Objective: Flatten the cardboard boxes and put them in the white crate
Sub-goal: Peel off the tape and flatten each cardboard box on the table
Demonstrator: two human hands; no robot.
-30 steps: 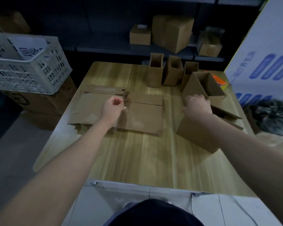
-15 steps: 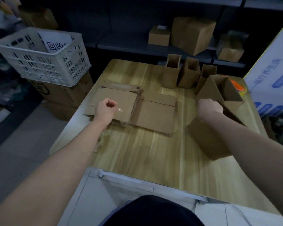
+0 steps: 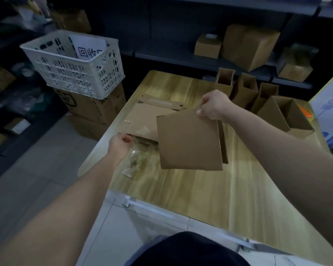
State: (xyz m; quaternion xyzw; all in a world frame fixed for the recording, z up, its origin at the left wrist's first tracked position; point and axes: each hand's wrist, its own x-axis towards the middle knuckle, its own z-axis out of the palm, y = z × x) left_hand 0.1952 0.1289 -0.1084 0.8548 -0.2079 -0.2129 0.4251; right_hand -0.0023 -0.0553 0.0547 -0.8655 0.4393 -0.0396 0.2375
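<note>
The left hand (image 3: pixel 120 144) is curled by a clear tape wad (image 3: pixel 136 160); I cannot tell if it holds it. The right hand (image 3: pixel 215 107) pinches one corner of the half-flat cardboard box (image 3: pixel 188 143) above the surface (image 3: pixel 200 189), so it may slip. Flat cardboard (image 3: pixel 142 120) lies beyond; the white crate (image 3: pixel 73 68) sits left, well apart.

Table (image 3: pixel 190 189): pale wood grain, smooth, slight sheen. Cardboard box (image 3: pixel 188 141) above table: brown, matt. Crate (image 3: pixel 75 73) left of table: white perforated plastic. Film (image 3: pixel 136 160) on table: clear, crinkled, glossy.
</note>
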